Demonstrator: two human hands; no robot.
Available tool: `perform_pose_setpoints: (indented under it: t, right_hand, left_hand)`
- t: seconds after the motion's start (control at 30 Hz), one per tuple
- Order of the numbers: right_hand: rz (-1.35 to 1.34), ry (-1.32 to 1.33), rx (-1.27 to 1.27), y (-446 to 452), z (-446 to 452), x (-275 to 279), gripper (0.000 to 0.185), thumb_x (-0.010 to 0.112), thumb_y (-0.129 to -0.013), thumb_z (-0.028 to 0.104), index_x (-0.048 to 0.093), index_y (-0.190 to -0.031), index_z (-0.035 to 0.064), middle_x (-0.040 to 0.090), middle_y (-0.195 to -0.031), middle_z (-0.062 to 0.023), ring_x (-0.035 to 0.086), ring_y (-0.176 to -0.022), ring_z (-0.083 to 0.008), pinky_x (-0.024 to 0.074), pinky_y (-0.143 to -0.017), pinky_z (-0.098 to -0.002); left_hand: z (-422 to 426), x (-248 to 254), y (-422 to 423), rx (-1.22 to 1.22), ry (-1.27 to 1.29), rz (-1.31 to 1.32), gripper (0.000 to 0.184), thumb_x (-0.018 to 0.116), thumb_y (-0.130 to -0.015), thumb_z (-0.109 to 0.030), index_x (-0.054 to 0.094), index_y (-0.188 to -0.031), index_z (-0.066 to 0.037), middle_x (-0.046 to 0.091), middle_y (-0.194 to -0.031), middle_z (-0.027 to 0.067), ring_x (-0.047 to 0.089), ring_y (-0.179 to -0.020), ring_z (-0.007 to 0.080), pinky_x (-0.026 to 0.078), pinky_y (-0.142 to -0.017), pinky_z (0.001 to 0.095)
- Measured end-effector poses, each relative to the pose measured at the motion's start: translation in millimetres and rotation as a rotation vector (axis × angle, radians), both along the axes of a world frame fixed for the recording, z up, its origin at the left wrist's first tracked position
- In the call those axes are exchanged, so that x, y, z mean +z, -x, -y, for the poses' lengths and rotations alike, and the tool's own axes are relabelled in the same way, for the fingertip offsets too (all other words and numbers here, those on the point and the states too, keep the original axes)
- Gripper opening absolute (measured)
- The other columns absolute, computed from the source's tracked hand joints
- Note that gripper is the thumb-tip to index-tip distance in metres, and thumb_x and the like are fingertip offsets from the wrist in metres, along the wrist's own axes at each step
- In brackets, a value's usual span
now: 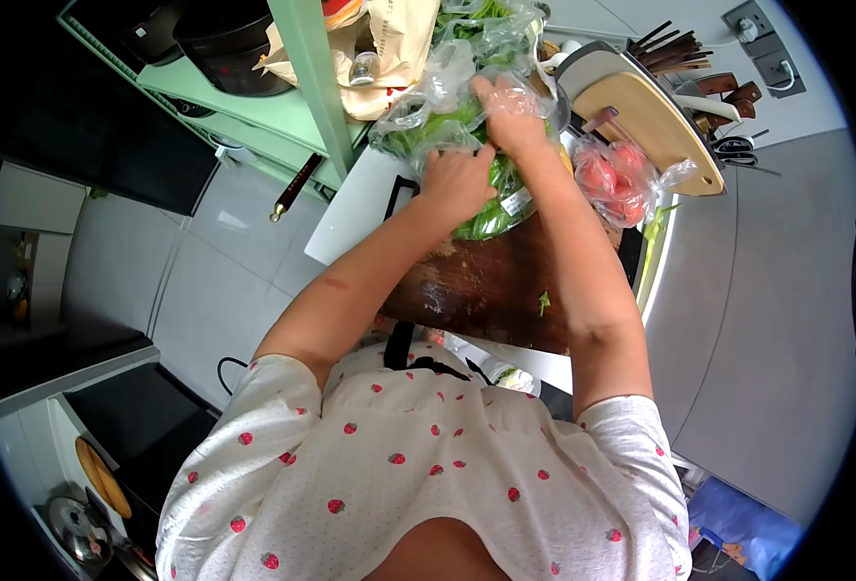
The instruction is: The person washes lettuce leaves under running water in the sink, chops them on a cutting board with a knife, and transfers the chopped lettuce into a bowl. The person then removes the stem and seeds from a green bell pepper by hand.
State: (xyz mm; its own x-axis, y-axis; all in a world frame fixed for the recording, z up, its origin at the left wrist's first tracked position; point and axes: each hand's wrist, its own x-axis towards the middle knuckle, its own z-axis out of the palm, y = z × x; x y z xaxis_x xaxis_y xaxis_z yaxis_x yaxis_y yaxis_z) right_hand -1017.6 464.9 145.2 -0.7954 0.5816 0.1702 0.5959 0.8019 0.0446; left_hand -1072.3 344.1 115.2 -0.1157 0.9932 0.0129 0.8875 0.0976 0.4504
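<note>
Clear plastic bags of green leafy vegetables [493, 219] lie at the far end of a dark wooden cutting board [476, 290]. My left hand [455, 182] rests on the nearer bag, its fingers bent over the plastic and greens. Farther forward and to the right, my right hand [513, 108] has its fingers bent into crumpled clear plastic; what they grip there is too hidden to name. A small green leaf [544, 302] is on the board's right part. Beside my right forearm sits a clear bag of red tomatoes [614, 179].
Light wooden cutting board [641, 121], knives [728, 97] and chopsticks [670, 50] stand at the right back. A green shelf [244, 107] with a black pot [229, 48] and paper bag [399, 44] is at the left back. A dark handle [297, 184] sticks out from it.
</note>
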Motion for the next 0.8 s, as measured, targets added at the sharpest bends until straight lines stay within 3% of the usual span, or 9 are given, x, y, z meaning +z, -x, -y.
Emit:
perform_pose_setpoints:
  t: [0.1, 0.2, 0.3, 0.4, 0.57, 0.6, 0.67, 0.77, 0.8]
  right_hand:
    - [-0.046, -0.078, -0.005, -2.7, 6.1, 9.1, 0.035, 0.053, -0.070, 0.002, 0.051, -0.104, 0.0100, 0.055, -0.101, -0.0165, 0.054, -0.090, -0.0365, 0.0445, -0.076, -0.0426]
    - [-0.159, -0.214, 0.160, -9.4, 0.8, 5.4, 0.021, 0.048, -0.074, 0.006, 0.056, -0.093, 0.0090, 0.060, -0.086, -0.0133, 0.059, -0.086, -0.0290, 0.0461, -0.073, -0.0400]
    - [-0.096, -0.179, 0.125, -12.7, 10.4, 17.7, 0.020, 0.049, -0.071, 0.005, 0.058, -0.089, 0.0075, 0.061, -0.085, -0.0129, 0.059, -0.081, -0.0289, 0.0475, -0.070, -0.0388]
    - [-0.028, -0.096, 0.122, -18.2, 19.6, 25.8, 0.041, 0.064, -0.058, 0.005, 0.054, -0.098, 0.0074, 0.059, -0.089, -0.0141, 0.055, -0.088, -0.0334, 0.0461, -0.074, -0.0403]
    - [-0.232, -0.212, 0.191, -33.0, 35.4, 41.0, 0.040, 0.064, -0.058, 0.008, 0.055, -0.097, 0.0074, 0.059, -0.090, -0.0143, 0.055, -0.089, -0.0321, 0.0462, -0.074, -0.0414]
    - [-0.276, -0.240, 0.202, -36.8, 38.2, 44.2, 0.039, 0.064, -0.058, 0.009, 0.055, -0.096, 0.0073, 0.059, -0.090, -0.0144, 0.055, -0.089, -0.0319, 0.0464, -0.074, -0.0413]
    - [-0.232, -0.107, 0.105, -42.4, 42.0, 52.8, 0.040, 0.065, -0.058, 0.011, 0.055, -0.096, 0.0068, 0.059, -0.090, -0.0149, 0.055, -0.088, -0.0329, 0.0463, -0.073, -0.0411]
    - [-0.290, 0.170, -0.032, -53.3, 42.2, 68.2, 0.038, 0.066, -0.058, 0.016, 0.058, -0.092, 0.0021, 0.061, -0.083, -0.0180, 0.058, -0.079, -0.0342, 0.0464, -0.072, -0.0389]
    - [-0.283, 0.255, -0.085, -57.6, 36.4, 74.0, 0.036, 0.066, -0.058, 0.017, 0.060, -0.090, 0.0012, 0.061, -0.081, -0.0187, 0.058, -0.077, -0.0343, 0.0468, -0.070, -0.0388]
  left_hand:
    - [-4.9, -5.3, -0.3, -0.003, -0.016, -0.057, 0.049, 0.064, -0.074, -0.027, 0.044, -0.114, -0.008, 0.057, -0.099, 0.0121, 0.054, -0.096, 0.0299, 0.036, -0.082, 0.0456]
    - [-8.6, -6.3, 1.5, -0.007, -0.017, -0.065, 0.045, 0.063, -0.076, -0.025, 0.045, -0.114, -0.009, 0.057, -0.099, 0.0114, 0.054, -0.097, 0.0296, 0.036, -0.082, 0.0449]
    - [-10.5, -7.7, -0.2, 0.018, -0.021, -0.090, 0.042, 0.061, -0.077, -0.024, 0.046, -0.113, -0.009, 0.057, -0.097, 0.0108, 0.054, -0.096, 0.0291, 0.036, -0.082, 0.0442]
    - [-12.8, -6.3, -1.3, 0.029, 0.012, -0.099, 0.040, 0.060, -0.077, -0.023, 0.047, -0.112, -0.009, 0.058, -0.096, 0.0106, 0.054, -0.097, 0.0282, 0.037, -0.081, 0.0441]
    - [-17.3, -10.1, -2.8, 0.000, 0.030, -0.171, 0.041, 0.059, -0.077, -0.023, 0.048, -0.115, -0.010, 0.058, -0.099, 0.0134, 0.054, -0.097, 0.0285, 0.039, -0.076, 0.0424]
    - [-19.0, -17.2, -3.5, 0.029, -0.107, -0.176, 0.041, 0.059, -0.077, -0.023, 0.048, -0.115, -0.010, 0.059, -0.097, 0.0132, 0.055, -0.096, 0.0283, 0.040, -0.075, 0.0424]
    - [-20.5, -32.1, -2.6, 0.089, -0.383, -0.178, 0.042, 0.060, -0.077, -0.023, 0.048, -0.116, -0.012, 0.060, -0.095, 0.0127, 0.057, -0.092, 0.0278, 0.041, -0.072, 0.0423]
    - [-4.7, -5.0, 5.6, -0.054, -0.074, -0.173, 0.027, 0.053, -0.081, -0.023, 0.054, -0.107, -0.014, 0.064, -0.087, 0.0082, 0.061, -0.082, 0.0252, 0.036, -0.079, 0.0438]
    - [-3.8, -2.1, 9.4, -0.061, -0.045, -0.139, 0.042, 0.062, -0.075, -0.025, 0.049, -0.113, -0.012, 0.062, -0.091, 0.0100, 0.060, -0.083, 0.0275, 0.041, -0.076, 0.0418]
